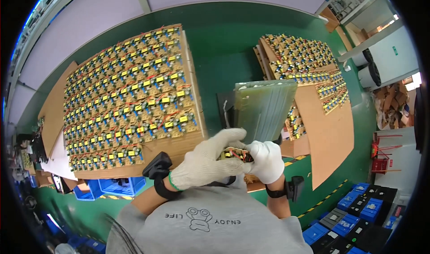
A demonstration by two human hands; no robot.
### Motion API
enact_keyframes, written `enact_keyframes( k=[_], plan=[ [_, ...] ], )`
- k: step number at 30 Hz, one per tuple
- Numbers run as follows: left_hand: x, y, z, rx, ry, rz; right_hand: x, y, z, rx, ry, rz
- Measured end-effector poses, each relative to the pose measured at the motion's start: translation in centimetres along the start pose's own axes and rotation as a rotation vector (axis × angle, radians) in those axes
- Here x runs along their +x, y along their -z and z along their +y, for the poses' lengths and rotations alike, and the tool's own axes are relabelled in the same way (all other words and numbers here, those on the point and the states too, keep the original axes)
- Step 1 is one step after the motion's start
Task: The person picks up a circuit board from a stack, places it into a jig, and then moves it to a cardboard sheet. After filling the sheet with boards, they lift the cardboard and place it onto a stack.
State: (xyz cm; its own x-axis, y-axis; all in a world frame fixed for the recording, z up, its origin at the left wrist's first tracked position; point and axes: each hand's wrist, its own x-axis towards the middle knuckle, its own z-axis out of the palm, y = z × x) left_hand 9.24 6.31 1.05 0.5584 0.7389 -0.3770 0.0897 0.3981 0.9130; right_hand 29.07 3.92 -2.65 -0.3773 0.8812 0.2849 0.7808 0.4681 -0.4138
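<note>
In front of my chest, both gloved hands meet around a circuit board (234, 154) with red wires and yellow parts. My left hand (204, 159), in a cream knit glove with a green cuff, curls its fingers about the board's left side. My right hand (267, 161), in a white glove, is closed at the board's right end. Much of the board is hidden by the gloves. Just beyond my hands rises a translucent greenish panel (264, 108), tilted, with pale streaks across it.
To the left, a cardboard-topped stack (172, 149) carries many rows of similar boards. More boards (298, 52) lie at the far right, beside a bare cardboard sheet (329, 133). Blue bins (116, 185) sit below the left stack; blue and black crates (354, 213) fill the lower right.
</note>
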Motion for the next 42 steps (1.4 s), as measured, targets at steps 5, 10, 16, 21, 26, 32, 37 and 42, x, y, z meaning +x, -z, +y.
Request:
enact_keyframes(
  k=[5,10,16,21,26,32,37,42],
  plan=[
    [-1.1,1.3,0.3,0.245,-0.017,0.092,1.7,-0.2,-1.8,-0.147,0.128,-0.086],
    [-2.6,2.7,-0.1,0.077,-0.054,0.076,3.8,1.5,-3.0,-0.083,0.047,-0.333],
    [-4.3,4.6,0.5,0.04,-0.078,-0.006,5.1,1.3,-3.2,0.157,0.021,0.011],
    [-5.9,5.6,-1.0,-0.239,-0.094,0.052,6.3,1.1,-1.7,0.502,-0.452,0.133],
    [-7.1,6.5,-1.9,-0.108,-0.181,0.278,6.6,-0.1,-3.0,0.933,-0.704,-0.132],
    [-9.3,7.0,-3.0,-0.537,-0.272,0.366,6.8,-4.5,-9.3,1.053,-0.85,0.09],
    [-12.6,7.4,-2.1,-0.704,-0.002,0.367,8.5,-4.9,-11.6,1.165,-0.846,-0.024],
    [-15.1,8.9,-2.2,-0.818,0.046,0.324,7.5,-7.5,-11.1,1.162,-0.48,-0.064]
  ],
)
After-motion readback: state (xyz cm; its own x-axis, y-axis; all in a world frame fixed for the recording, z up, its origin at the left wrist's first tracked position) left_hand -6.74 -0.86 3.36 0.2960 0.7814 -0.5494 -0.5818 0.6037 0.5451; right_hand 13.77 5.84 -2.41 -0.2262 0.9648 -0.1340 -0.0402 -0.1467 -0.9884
